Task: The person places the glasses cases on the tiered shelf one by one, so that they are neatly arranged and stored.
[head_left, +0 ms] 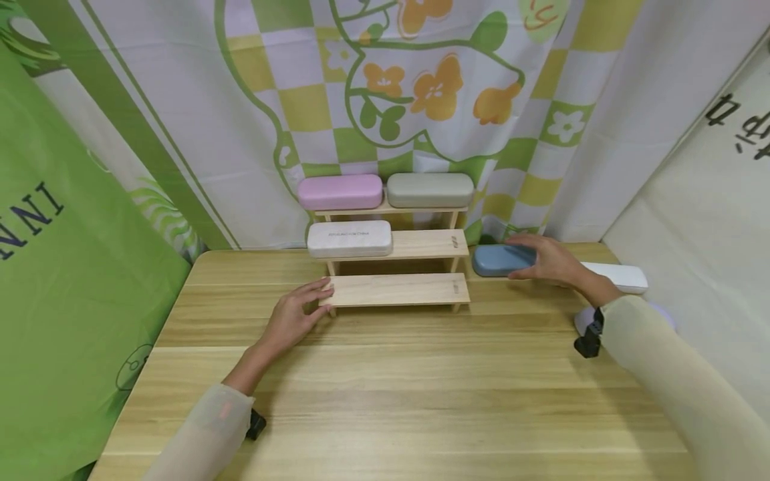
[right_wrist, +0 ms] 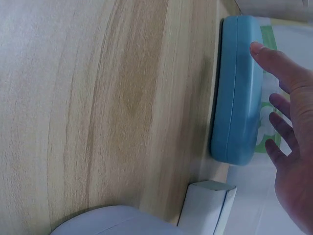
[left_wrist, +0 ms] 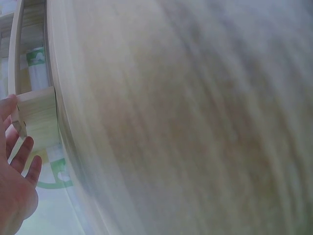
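A three-tier wooden stand (head_left: 394,290) stands at the back of the table. My left hand (head_left: 291,314) is at the left end of its lowest tier, fingers spread, fingertips touching the board's corner. To the right of the stand lies a blue glasses case (head_left: 500,260) on the table. My right hand (head_left: 544,259) reaches over the case's right part, thumb at the front and fingers spread toward the back. In the right wrist view the thumb overlaps the blue case (right_wrist: 237,93), with the other fingers apart from it. A white patterned case (head_left: 350,239) rests on the middle tier, left side.
Pink (head_left: 340,192) and grey-green (head_left: 430,190) cases sit on the top tier. Behind my right wrist lies a white case (head_left: 619,276); a pale lilac case (right_wrist: 115,221) is partly hidden by the right sleeve in the head view. A patterned curtain (head_left: 433,87) hangs behind the table.
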Tool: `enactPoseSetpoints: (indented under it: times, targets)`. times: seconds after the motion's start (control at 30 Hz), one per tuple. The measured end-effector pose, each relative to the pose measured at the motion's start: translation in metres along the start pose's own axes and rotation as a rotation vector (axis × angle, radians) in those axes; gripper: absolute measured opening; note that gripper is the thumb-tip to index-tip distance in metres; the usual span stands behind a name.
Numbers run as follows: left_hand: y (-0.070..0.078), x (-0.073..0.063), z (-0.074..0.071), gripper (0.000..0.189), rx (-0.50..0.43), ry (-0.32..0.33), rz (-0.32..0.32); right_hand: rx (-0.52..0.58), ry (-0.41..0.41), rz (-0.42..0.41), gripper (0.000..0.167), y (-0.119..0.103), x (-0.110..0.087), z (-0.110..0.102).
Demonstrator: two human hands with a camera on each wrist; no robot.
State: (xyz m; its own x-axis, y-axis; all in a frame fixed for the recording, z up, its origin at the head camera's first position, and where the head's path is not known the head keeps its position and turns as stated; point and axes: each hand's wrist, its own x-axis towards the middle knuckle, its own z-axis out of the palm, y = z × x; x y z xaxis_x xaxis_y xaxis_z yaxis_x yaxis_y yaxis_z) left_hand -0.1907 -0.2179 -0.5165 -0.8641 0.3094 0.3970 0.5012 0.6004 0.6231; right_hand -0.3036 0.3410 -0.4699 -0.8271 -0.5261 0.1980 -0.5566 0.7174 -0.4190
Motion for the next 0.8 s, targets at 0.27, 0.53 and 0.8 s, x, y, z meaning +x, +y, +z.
enactPoseSetpoints:
  times: [0.27,0.53,0.8]
  targets:
    - [-0.002,-0.001,0.001,0.037,0.000,0.005,0.000,0.004,-0.029,0.048,0.076,0.009,-0.001,0.001]
    - [-0.002,-0.001,0.002,0.038,-0.005,0.007,0.003,-0.001,-0.031,0.064,0.072,0.012,-0.003,0.003]
    - [-0.001,0.000,0.001,0.037,-0.007,0.001,0.007,0.009,-0.030,0.082,0.070,0.014,-0.003,0.004]
